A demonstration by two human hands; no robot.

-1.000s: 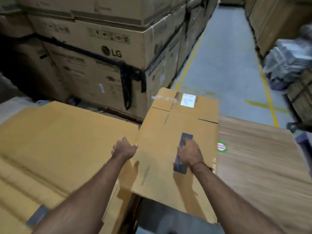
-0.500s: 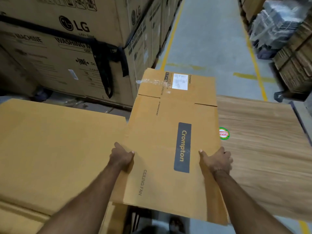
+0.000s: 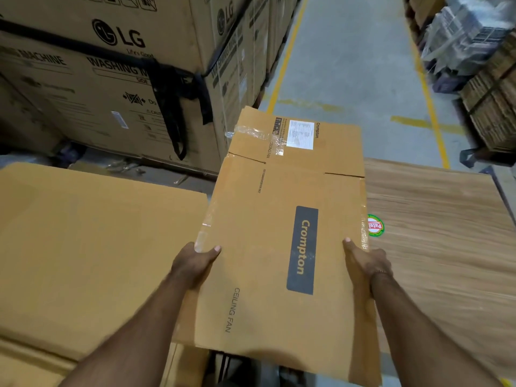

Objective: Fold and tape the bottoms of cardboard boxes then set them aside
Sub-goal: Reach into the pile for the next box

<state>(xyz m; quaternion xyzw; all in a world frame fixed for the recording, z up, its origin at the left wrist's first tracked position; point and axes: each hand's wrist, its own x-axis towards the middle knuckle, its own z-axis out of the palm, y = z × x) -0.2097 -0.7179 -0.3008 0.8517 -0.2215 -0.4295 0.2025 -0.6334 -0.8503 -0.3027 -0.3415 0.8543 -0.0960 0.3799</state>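
While the box [image 3: 282,233] lies flat as a pancake, nothing of the real work has begun on it: it is collapsed, its printed face up, held out in the air in front of the person. The left hand [image 3: 192,265] pinches the left edge, thumb on top and the other fingers [image 3: 208,251] curled under, out of sight; the right hand [image 3: 365,261] clamps the right edge the same way, thumb laid on the card. Beyond the fingertips, at the far end, the flaps [image 3: 296,135] lie flat in line with the panels, with scraps of old clear tape [image 3: 251,132] clinging there, so no bottom is folded and no fresh tape is on. Left of the left hand lies a stack of flat cardboard [image 3: 92,241]; right of the right hand, a wood-grain worktop [image 3: 435,247] with a round sticker [image 3: 375,225] just past the box's edge. No tape roll or dispenser shows anywhere. By my reckoning, everything remains for this one: open it into a tube, fold the flaps, tape the seam, set it aside. No finished boxes are in sight.
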